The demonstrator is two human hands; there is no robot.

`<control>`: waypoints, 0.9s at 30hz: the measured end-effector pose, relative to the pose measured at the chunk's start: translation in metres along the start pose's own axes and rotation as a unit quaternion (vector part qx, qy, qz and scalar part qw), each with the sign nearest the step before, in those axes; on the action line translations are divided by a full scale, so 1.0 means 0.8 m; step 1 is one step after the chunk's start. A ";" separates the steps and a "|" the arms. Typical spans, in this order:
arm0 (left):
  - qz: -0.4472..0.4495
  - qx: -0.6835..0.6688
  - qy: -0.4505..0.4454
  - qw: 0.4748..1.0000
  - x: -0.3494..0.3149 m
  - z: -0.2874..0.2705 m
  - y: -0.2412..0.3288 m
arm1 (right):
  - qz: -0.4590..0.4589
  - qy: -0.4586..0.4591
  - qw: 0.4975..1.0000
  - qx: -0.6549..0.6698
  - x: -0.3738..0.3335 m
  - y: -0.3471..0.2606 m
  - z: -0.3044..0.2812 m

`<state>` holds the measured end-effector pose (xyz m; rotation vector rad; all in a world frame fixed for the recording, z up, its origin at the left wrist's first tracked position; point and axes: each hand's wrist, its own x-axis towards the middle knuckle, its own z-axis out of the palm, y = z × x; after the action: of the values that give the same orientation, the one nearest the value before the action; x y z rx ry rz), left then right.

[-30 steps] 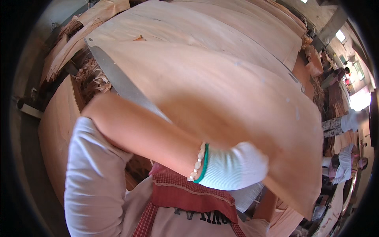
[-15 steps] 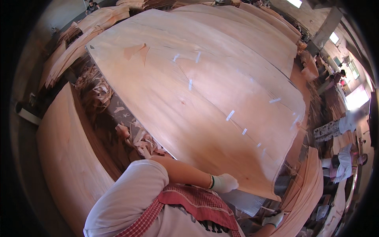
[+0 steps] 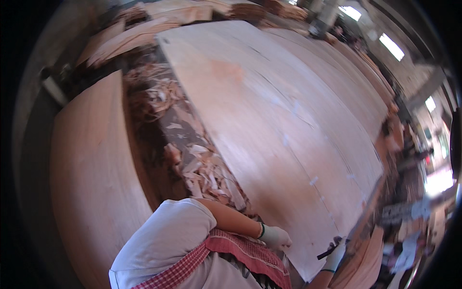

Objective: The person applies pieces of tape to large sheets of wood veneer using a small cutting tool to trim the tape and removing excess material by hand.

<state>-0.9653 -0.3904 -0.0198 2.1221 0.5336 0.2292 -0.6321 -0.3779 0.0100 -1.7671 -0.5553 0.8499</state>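
Observation:
A large pale wood veneer sheet (image 3: 231, 111) lies in front of me, with long cracks and small white tape strips (image 3: 314, 180) across them. My left hand (image 3: 276, 237), in a white glove, is at the sheet's near edge with its fingers curled; whatever they may hold is hidden. Farther right, my right hand (image 3: 335, 256), also gloved, is closed around a narrow dark tool (image 3: 327, 251) just over the sheet's near right corner. Blur hides the tool's exact kind.
To my left stands a curved stack of veneer (image 3: 96, 168). Torn veneer scraps (image 3: 209, 171) fill the gap beside the sheet. More veneer (image 3: 362, 262) hangs at the right, where a person in light clothes (image 3: 409, 250) is blurred. Further stacks (image 3: 139, 41) lie at the back.
My view has swung, so the sheet appears farther right. My right hand has come up from below the sheet's edge to above its corner, and the dark tool now shows in it.

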 end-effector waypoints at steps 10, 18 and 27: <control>-0.280 -0.009 0.293 0.914 -0.408 -0.073 -0.097 | 0.047 -0.439 0.881 -0.168 -0.095 0.053 0.412; -0.432 -0.142 0.452 0.768 -0.648 0.002 -0.164 | 0.022 -0.436 0.762 -0.479 -0.148 0.032 0.481; -0.380 -0.034 0.518 0.766 -0.771 -0.237 -0.300 | -0.174 -0.409 0.859 -0.255 -0.180 -0.068 0.850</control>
<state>-1.6501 -0.4129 -0.0858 1.3620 1.9217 0.9316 -1.2448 -0.0480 -0.0332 -1.6038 -1.7414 1.2570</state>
